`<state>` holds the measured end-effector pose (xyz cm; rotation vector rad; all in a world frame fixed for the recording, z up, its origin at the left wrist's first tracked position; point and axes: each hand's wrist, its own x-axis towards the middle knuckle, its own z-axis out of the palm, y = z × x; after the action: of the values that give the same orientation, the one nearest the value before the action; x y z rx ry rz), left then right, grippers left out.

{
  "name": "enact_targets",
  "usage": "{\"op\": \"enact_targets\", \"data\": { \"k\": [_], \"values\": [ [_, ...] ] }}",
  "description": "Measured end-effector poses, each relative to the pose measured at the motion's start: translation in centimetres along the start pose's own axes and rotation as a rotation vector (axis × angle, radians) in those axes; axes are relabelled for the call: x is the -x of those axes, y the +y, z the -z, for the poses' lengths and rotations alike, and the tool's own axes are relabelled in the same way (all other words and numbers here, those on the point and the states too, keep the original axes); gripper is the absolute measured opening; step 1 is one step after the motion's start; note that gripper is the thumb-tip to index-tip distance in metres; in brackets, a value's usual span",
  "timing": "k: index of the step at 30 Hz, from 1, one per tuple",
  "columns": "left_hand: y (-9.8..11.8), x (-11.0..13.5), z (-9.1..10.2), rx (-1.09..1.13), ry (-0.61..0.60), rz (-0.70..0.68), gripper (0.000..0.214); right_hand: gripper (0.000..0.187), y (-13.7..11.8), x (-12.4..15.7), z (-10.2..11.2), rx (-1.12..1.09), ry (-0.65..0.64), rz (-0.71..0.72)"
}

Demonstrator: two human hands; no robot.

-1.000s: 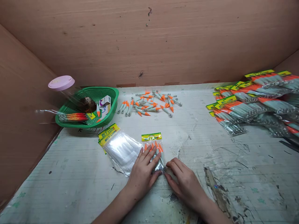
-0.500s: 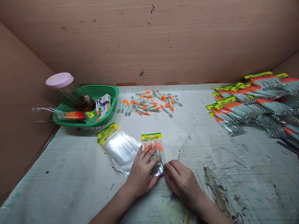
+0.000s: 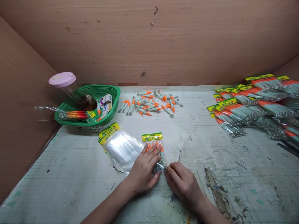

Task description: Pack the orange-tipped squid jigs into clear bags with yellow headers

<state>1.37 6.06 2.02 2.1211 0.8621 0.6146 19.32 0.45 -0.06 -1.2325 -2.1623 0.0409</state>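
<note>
At the near centre of the head view, packet (image 3: 163,157): one clear bag lying flat on the bench (image 3: 81,161), yellow-green header card (image 3: 151,137) at its far end, several orange-tipped lures inside, hook ends toward the near side.
Left hand (image 3: 145,166): laid over the packet, fingers spread, not clenched; covers much of the contents.
Right hand (image 3: 183,183): fingers curled, tips at the packet's near right corner; whether they pinch film or hook, cannot tell.
Flat bags (image 3: 123,147): headed stack, just left of the packet, no lures visible within.
Loose lures (image 3: 153,109): scattered at far centre, orange and pale, outside any bag.
Filled packets (image 3: 247,109): large heap, far right, headers mostly to the left; exact count not readable.
Green basket (image 3: 116,104): far left; holds a pink-lidded tumbler (image 3: 62,79) and a bag of red-yellow lures (image 3: 76,115).
Bagging, judged: well advanced by the heap; packet loaded, its finish uncertain; loose lures and flat bags remain.
</note>
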Motion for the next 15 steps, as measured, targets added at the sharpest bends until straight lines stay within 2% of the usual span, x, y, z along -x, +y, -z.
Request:
{"op": "enact_targets", "data": {
  "k": [8,12,15],
  "values": [
    [-0.05,0.02,-0.31,-0.033,0.026,-0.022,0.039,0.011,-0.06,0.32,-0.59,0.008,0.047,0.002],
    [-0.21,0.09,-0.48,-0.141,0.019,-0.053,0.051,0.013,-0.05,0.24,-0.49,-0.018,0.044,-0.031],
    [-0.49,0.04,-0.55,-0.236,-0.005,-0.077,0.051,0.012,0.02,0.17,-0.37,-0.043,0.040,-0.041]
  ]
}}
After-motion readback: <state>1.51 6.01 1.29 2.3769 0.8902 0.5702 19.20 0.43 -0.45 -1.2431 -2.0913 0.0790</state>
